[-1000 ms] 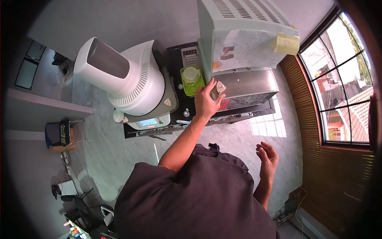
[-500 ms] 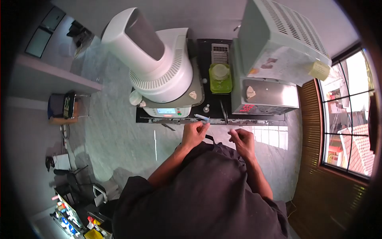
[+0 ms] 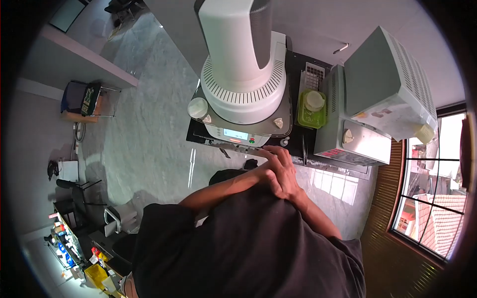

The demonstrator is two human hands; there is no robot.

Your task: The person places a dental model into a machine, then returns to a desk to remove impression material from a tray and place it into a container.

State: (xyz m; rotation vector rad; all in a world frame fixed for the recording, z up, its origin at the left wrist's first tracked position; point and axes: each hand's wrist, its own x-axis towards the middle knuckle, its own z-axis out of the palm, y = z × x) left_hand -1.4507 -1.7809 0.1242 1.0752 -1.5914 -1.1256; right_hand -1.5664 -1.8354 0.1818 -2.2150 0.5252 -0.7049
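Observation:
Both hands meet at the counter's front edge, below the white machine with a display (image 3: 242, 102). My right hand (image 3: 284, 174) lies across my left hand (image 3: 266, 172), its fingers stretched out towards the machine's lower right corner. Most of my left hand is covered, so its fingers and anything in them cannot be made out. The blue-and-white slim tube seen earlier is out of sight. Just beyond the hands stands a small bottle (image 3: 284, 142). Dark tweezers (image 3: 304, 150) lie to its right. An off-white piece (image 3: 278, 122) rests on the machine's ledge.
A green tray (image 3: 311, 119) bears a round pale container (image 3: 314, 101). To its right is a grey boxy machine (image 3: 355, 141) with red markings. A round white pad (image 3: 198, 108) sits at the ledge's left. A window (image 3: 432, 188) is at the right.
The view has swung left, so the machines appear further right. My hands, apart before, have come together, the right now over the left. The slim tube is no longer visible.

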